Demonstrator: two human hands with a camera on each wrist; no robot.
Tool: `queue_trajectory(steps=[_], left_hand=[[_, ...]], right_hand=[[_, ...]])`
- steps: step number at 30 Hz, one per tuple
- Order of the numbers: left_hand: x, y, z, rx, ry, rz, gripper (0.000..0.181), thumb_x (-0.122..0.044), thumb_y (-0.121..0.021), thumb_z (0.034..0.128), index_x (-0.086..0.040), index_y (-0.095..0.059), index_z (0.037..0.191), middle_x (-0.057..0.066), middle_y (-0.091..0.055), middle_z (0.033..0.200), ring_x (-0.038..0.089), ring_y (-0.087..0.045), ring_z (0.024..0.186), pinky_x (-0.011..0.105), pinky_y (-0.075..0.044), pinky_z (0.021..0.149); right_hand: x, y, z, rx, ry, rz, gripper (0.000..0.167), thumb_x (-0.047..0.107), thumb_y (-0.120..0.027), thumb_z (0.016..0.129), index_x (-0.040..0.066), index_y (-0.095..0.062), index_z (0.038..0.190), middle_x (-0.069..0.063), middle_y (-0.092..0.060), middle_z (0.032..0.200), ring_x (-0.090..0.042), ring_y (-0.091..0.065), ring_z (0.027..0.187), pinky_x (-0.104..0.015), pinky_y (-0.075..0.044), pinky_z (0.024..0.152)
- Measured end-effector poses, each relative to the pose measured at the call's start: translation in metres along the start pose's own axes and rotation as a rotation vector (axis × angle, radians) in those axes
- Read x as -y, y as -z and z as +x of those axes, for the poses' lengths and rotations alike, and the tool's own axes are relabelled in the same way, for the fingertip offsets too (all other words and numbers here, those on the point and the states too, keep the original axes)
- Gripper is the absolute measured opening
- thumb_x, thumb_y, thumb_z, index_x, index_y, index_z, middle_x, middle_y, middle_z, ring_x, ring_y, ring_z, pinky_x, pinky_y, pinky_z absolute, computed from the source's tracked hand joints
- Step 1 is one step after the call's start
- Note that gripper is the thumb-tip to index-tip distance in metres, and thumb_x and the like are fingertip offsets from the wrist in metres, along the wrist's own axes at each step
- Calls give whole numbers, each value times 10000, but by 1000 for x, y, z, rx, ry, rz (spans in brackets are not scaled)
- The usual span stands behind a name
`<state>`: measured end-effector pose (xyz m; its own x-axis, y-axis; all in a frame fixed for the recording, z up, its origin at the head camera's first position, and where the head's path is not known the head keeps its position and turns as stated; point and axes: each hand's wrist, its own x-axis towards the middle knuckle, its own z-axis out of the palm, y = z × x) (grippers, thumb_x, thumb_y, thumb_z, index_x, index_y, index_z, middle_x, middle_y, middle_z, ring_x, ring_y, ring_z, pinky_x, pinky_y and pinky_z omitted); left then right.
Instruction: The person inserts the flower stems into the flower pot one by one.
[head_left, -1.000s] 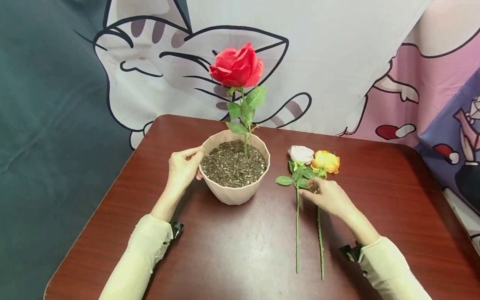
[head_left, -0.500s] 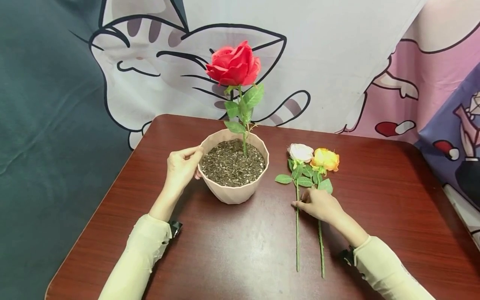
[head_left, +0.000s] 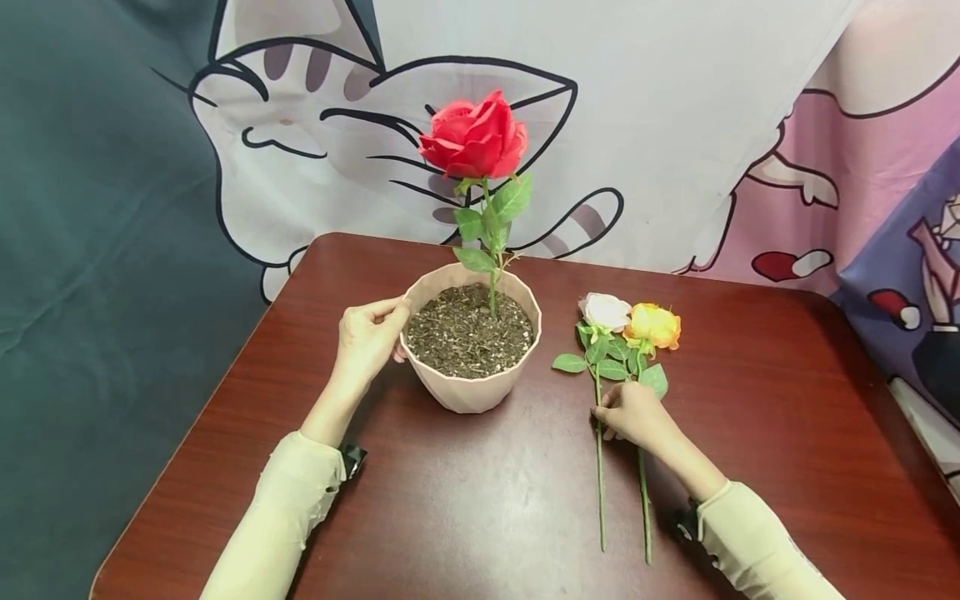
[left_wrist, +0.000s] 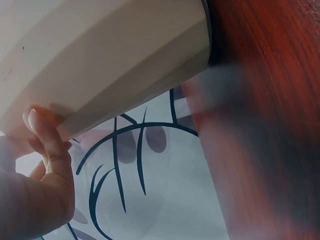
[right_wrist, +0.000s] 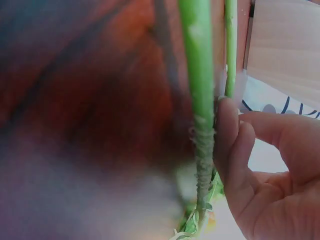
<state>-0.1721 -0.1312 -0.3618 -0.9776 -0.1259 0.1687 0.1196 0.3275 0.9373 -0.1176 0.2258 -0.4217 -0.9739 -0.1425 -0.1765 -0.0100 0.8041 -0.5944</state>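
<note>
My left hand (head_left: pixel 366 340) pinches the left rim of a pale beige flowerpot (head_left: pixel 467 395) filled with dark soil (head_left: pixel 468 337). A red rose (head_left: pixel 476 137) stands upright in that soil. In the left wrist view, fingers (left_wrist: pixel 54 145) press against the pot's side wall. On the table to the right lie a white rose (head_left: pixel 606 312) and a yellow rose (head_left: pixel 654 327), side by side. With thumb and fingertips, my right hand (head_left: pixel 636 414) pinches the white rose's green stem (right_wrist: pixel 230 55). The yellow rose's stem (right_wrist: pixel 201 85) passes beneath that hand, nearer the wrist camera.
The brown wooden table (head_left: pixel 480 500) has rounded back corners. Behind it hangs a cloth backdrop (head_left: pixel 675 150) printed with a cartoon cat. A dark green cloth (head_left: pixel 90 292) hangs at the left.
My right hand has come down from beside the rose leaves to the white rose's stem and taken hold of it. The left hand keeps its grip on the pot rim.
</note>
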Motion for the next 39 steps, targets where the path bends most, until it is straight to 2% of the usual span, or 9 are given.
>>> queue_trajectory(steps=[3, 7, 12, 16, 21, 25, 27, 31, 39], left_hand=[[1, 0, -1, 3, 1, 6, 225, -223, -610, 877, -93, -738, 1010, -29, -556, 439, 164, -542, 339, 302, -476, 369], [1, -1, -1, 0, 2, 1, 226, -224, -611, 876, -97, -737, 1013, -30, -558, 439, 158, -539, 338, 299, -470, 366], [0, 0, -1, -7, 3, 0, 229, -228, -610, 875, -97, -737, 1013, -26, -557, 436, 150, -534, 333, 265, -453, 356], [-1, 0, -2, -1, 11, 0, 238, -239, -609, 876, -96, -735, 1019, -23, -558, 437, 141, -534, 334, 243, -450, 356], [-2, 0, -2, 0, 17, -4, 239, -237, -609, 876, -97, -734, 1024, -26, -560, 438, 136, -536, 334, 254, -462, 360], [-2, 0, -2, -1, 15, -6, 236, -236, -607, 877, -98, -734, 1021, -25, -558, 437, 136, -535, 333, 259, -462, 357], [-2, -1, -1, -2, 14, -3, 237, -239, -605, 879, -99, -734, 1021, -24, -557, 435, 136, -534, 332, 262, -462, 355], [-1, -1, -2, -8, 14, 6, 239, -244, -606, 879, -103, -734, 1022, -29, -556, 433, 134, -532, 329, 279, -465, 359], [0, -2, -1, -5, 7, -13, 239, -235, -604, 882, -80, -732, 1012, -24, -561, 441, 132, -528, 327, 271, -459, 352]], right_hand=[[-2, -1, -1, -19, -10, 33, 138, 70, -642, 811, 33, -615, 681, -25, -600, 497, -119, -580, 426, -255, -467, 400], [-4, 0, -2, -32, -8, 21, 105, 68, -639, 807, 11, -626, 720, -19, -609, 522, -113, -589, 443, -253, -469, 416], [-6, 4, -2, -26, 16, -15, 92, 71, -626, 818, -5, -631, 767, -7, -620, 546, -107, -595, 469, -242, -444, 437], [-5, 8, -5, -8, 9, 16, 100, 89, -622, 839, 6, -616, 783, -9, -631, 566, -123, -607, 498, -237, -435, 452], [4, 20, -9, -23, -25, 36, 122, 135, -619, 873, 18, -594, 848, -6, -654, 634, -149, -634, 558, -245, -432, 495], [14, 32, -13, -39, -41, 48, 151, 158, -604, 898, 8, -589, 890, -33, -670, 666, -179, -661, 600, -265, -474, 564], [18, 37, -14, -46, -46, 77, 160, 152, -599, 903, -5, -573, 906, -53, -673, 687, -206, -673, 620, -274, -505, 559], [24, 48, -17, -97, -17, 99, 149, 150, -583, 913, 3, -561, 907, -70, -681, 701, -213, -677, 639, -248, -485, 480], [40, 76, -21, -266, 87, 51, 217, 248, -521, 960, 36, -543, 916, -53, -688, 724, -23, -607, 625, -229, -381, 509]])
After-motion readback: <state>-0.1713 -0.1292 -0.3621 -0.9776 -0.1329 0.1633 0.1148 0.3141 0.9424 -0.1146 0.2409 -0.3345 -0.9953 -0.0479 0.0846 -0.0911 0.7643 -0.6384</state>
